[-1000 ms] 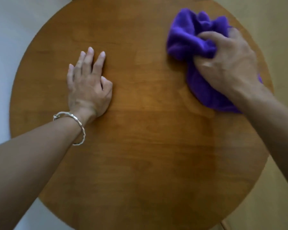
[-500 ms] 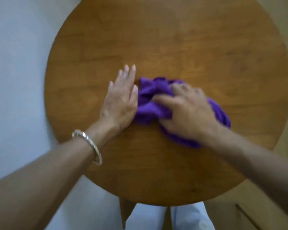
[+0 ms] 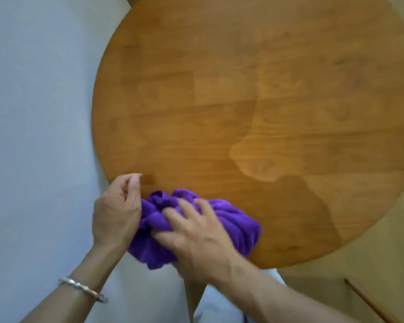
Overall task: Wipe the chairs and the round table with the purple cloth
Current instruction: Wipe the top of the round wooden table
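Right now the purple cloth (image 3: 231,220) sits bunched at the near-left edge of the round table (image 3: 266,101), with its lower folds hanging past the rim. The bunch runs roughly along that near edge, left to right. The right hand (image 3: 196,236) lies on top of it, fingers spread and bent into the folds, gripping and pressing it down, though motion blur softens the detail. The left hand (image 3: 116,213) is at the table's left rim, touching the cloth's left side, with its fingers loosely curled and nothing seen in them. A bracelet (image 3: 82,287) circles that wrist.

Nearly all the tabletop lies away from the cloth, toward the far and right edges. So the next stroke probably has to go outward and rightward, and the right hand is best placed to make it.
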